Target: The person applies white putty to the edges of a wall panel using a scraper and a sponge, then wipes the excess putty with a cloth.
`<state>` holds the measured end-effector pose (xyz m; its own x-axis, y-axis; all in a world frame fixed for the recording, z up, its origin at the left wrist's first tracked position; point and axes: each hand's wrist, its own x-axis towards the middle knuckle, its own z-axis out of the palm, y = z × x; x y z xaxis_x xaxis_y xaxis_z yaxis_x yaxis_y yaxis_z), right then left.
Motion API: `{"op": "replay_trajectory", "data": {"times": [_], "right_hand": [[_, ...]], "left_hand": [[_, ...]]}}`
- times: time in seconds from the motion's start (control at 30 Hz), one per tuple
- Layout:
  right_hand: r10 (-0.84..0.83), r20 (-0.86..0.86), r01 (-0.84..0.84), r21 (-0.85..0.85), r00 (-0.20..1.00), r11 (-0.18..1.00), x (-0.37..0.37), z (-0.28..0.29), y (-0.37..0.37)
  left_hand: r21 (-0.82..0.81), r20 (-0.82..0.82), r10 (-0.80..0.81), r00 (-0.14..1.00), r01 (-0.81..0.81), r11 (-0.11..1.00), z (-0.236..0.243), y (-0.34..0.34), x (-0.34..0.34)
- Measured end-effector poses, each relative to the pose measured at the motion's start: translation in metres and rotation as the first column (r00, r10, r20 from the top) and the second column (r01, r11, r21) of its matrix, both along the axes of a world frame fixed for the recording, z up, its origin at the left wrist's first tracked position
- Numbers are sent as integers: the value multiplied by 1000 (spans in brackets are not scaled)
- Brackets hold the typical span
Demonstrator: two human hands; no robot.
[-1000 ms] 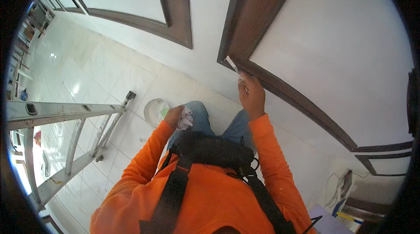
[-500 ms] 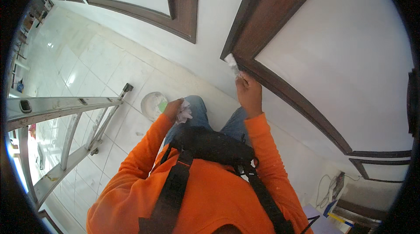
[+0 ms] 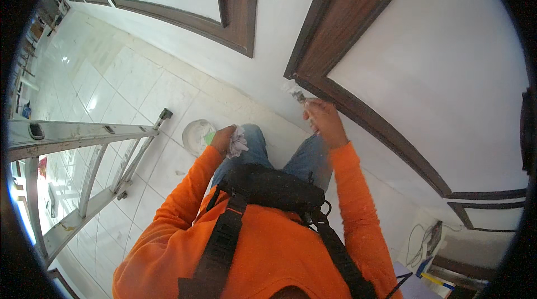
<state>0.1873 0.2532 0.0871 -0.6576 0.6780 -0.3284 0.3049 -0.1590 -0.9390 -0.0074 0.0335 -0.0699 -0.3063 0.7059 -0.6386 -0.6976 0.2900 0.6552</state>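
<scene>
My right hand (image 3: pixel 326 120) grips a small paintbrush (image 3: pixel 296 91) with white bristles, held by the lower corner of the dark wooden moulding (image 3: pixel 316 67) that frames a white wall panel. My left hand (image 3: pixel 222 139) is closed on a crumpled pale cloth (image 3: pixel 238 142) above my thigh. Just left of it a round pale tub (image 3: pixel 194 137) with white material inside sits on the floor tiles, with something green at its right side, partly behind my hand.
An aluminium ladder (image 3: pixel 78 132) fills the left side on the white tiles (image 3: pixel 128 75). The white wall (image 3: pixel 279 30) carries another framed panel (image 3: pixel 241 36) at upper left. Cables (image 3: pixel 417 243) and assorted items lie at lower right; furniture (image 3: pixel 31 47) stands at the far left.
My right hand has moved a little right and back, away from the moulding's corner, with the brush shifting slightly down. My left hand still holds the cloth, a little higher than one second ago.
</scene>
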Motion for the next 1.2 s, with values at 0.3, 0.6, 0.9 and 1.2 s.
{"op": "replay_trajectory", "data": {"times": [0.3,0.6,0.9,1.2], "right_hand": [[246,99,-246,-8,964,969,-7,25,41],[221,118,-221,-14,968,975,-10,28,44],[179,85,-182,28,980,983,-12,31,41],[288,448,-452,316,846,834,-34,62,32]], "left_hand": [[88,30,100,995,-102,991,-39,-16,0],[79,109,80,991,-89,993,-36,-21,-4],[71,85,25,996,-31,997,-35,-11,1],[95,-67,-63,996,69,993,0,31,19]]}}
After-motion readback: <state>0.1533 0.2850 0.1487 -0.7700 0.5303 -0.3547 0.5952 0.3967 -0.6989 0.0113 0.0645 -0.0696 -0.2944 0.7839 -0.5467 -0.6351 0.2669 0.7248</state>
